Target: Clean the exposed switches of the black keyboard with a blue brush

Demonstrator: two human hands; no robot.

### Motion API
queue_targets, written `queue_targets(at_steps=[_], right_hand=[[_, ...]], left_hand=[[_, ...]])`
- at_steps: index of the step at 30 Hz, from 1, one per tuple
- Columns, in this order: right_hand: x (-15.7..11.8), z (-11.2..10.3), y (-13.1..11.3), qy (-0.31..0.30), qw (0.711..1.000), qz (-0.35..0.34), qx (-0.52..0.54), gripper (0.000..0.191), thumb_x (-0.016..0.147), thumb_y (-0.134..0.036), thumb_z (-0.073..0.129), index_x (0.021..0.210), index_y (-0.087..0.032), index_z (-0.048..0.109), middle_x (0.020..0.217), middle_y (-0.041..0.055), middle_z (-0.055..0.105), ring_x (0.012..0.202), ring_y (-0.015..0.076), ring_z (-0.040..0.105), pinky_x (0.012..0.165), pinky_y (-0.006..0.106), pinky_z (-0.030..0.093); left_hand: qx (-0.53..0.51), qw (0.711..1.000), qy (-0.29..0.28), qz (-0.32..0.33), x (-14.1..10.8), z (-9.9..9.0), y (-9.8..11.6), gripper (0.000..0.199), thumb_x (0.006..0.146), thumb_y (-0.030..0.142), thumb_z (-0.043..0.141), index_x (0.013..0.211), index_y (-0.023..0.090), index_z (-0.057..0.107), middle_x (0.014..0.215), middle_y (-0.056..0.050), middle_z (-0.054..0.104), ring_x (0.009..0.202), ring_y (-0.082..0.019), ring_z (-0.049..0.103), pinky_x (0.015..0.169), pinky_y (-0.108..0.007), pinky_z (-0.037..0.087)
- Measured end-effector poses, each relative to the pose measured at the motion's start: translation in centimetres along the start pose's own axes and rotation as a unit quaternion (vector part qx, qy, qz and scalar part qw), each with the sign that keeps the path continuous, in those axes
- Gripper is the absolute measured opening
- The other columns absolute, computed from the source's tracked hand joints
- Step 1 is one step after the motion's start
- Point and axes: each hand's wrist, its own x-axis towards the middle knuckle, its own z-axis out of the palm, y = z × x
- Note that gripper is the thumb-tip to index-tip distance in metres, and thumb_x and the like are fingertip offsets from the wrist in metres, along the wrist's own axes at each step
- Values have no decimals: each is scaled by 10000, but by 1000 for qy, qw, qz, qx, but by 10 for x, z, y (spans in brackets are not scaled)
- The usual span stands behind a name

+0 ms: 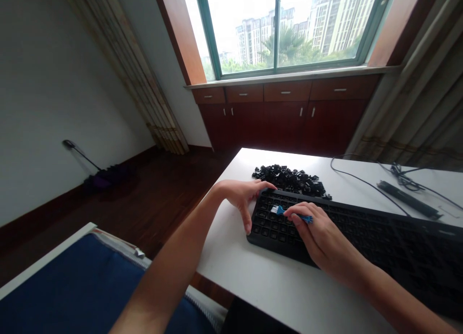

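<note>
A black keyboard (282, 232) with its keycaps off lies on the white table, its bare key sockets showing. My left hand (243, 199) spans its left end, thumb at the near corner and fingers along the far edge, gripping it. Pinched in my right hand (321, 232) is a small blue brush (279, 210) with white bristles. Its bristles are over the left part of the sockets; whether they touch is hard to tell. Behind the keyboard sits a pile of loose black keycaps (289, 176).
On the right of the white table (231, 266) lie a dark bar-shaped piece (408, 200) and a tangled black cable (401, 177). A blue-covered piece of furniture (72, 285) stands at lower left. Cabinets (282, 126) line the wall under the window.
</note>
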Motion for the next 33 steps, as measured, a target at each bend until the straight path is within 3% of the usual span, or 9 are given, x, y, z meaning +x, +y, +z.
queue_targets(at_steps=[5, 13, 18, 22, 28, 33], right_hand=[[-2, 0, -1, 34, 999, 36, -23, 145, 996, -229, 378, 924, -221, 504, 921, 61, 610, 870, 221, 541, 830, 443, 423], [-3, 0, -1, 62, 997, 44, -12, 146, 990, -236, 392, 905, -217, 510, 870, 55, 581, 838, 224, 526, 783, 421, 419], [-3, 0, 0, 15, 999, -25, 29, 256, 982, -169, 420, 1197, -240, 540, 1144, 66, 598, 1059, 212, 530, 919, 396, 439], [-4, 2, 5, 31, 998, -48, 21, 339, 972, -156, 451, 1294, -247, 503, 1222, 63, 581, 1113, 198, 517, 965, 385, 430], [-1, 2, 1, 33, 999, -1, -10, 138, 984, -185, 416, 1007, -199, 552, 987, 61, 622, 914, 210, 542, 848, 419, 434], [-1, 2, 1, 56, 998, 18, -30, 141, 984, -205, 409, 888, -198, 512, 861, 52, 600, 802, 209, 523, 759, 415, 432]], left_hand=[[1, 1000, -3, -6, 0, -1, 0, 1366, 278, 563, 913, 1460, 296, 283, 1197, -92, 495, 896, -231, 550, 799, -371, 487], [0, 1000, -7, -3, 0, 0, -2, 1362, 289, 565, 912, 1461, 306, 268, 1198, -88, 480, 909, -228, 540, 816, -380, 490], [0, 1000, -15, -21, 0, -1, 1, 1375, 285, 565, 913, 1465, 313, 254, 1229, -95, 469, 910, -227, 541, 808, -369, 494], [1, 1000, -13, -15, 0, 0, 1, 1365, 297, 569, 910, 1465, 318, 249, 1248, -97, 462, 911, -225, 544, 806, -362, 494], [11, 1000, -12, -8, 1, 0, -1, 1367, 291, 581, 906, 1462, 316, 252, 1257, -100, 467, 928, -236, 548, 822, -369, 488], [10, 1000, -16, -9, 0, 0, -2, 1366, 301, 581, 906, 1466, 318, 242, 1252, -98, 462, 949, -242, 544, 824, -367, 489]])
